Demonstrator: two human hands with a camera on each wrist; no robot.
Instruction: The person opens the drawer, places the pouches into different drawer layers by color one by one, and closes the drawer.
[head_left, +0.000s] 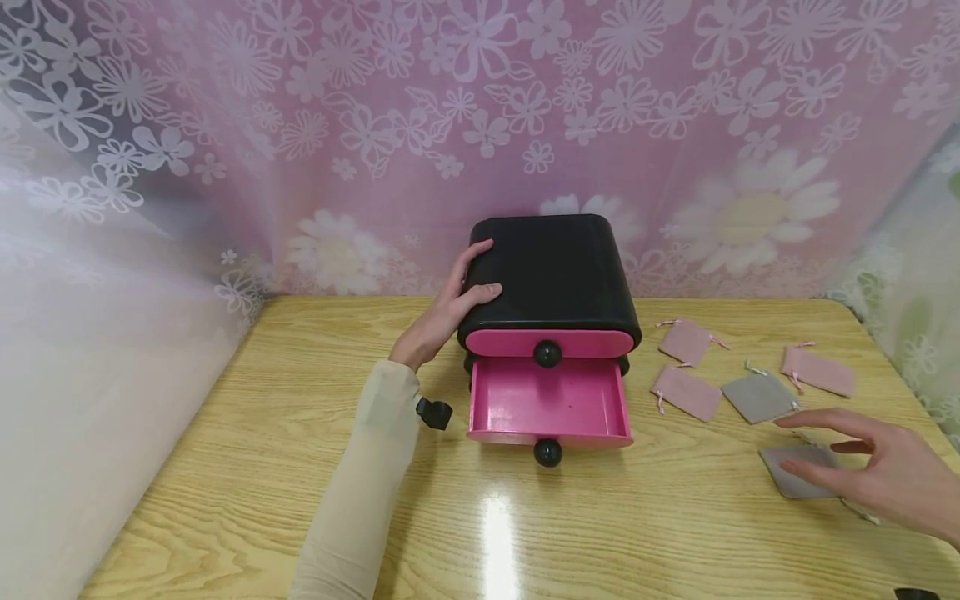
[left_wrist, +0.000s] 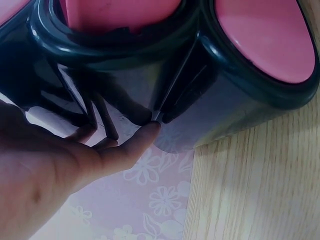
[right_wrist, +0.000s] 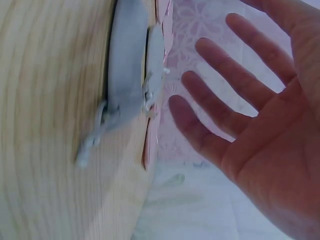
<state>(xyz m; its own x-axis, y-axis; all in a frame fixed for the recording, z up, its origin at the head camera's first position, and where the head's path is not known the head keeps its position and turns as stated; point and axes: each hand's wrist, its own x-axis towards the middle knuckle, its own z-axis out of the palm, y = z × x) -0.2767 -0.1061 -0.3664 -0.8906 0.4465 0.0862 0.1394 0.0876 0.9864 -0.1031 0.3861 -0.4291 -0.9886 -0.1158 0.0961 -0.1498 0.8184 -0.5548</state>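
So my right hand (head_left: 888, 471) hangs just above the nearest gray drawstring pouch (right_wrist: 126, 60), thumb and fingers apart, nothing pinched. I'd go for the flat body, thumb on one edge and fingertips on the other, and skip the cords, since those would probably let it dangle. My left hand (head_left: 448, 308) rests against the left side of the black mini drawer cabinet (head_left: 551, 271), fingers spread, not clamped on anything; a light press there should stop it skating around.

The pouch itself lies flat on the wooden table (head_left: 262, 467), to the right of the open pink drawer (head_left: 585, 408). Matte, thin, kinda velvety-looking, with pale cords trailing onto the wood. Another gray pouch (head_left: 759, 396) sits near it.
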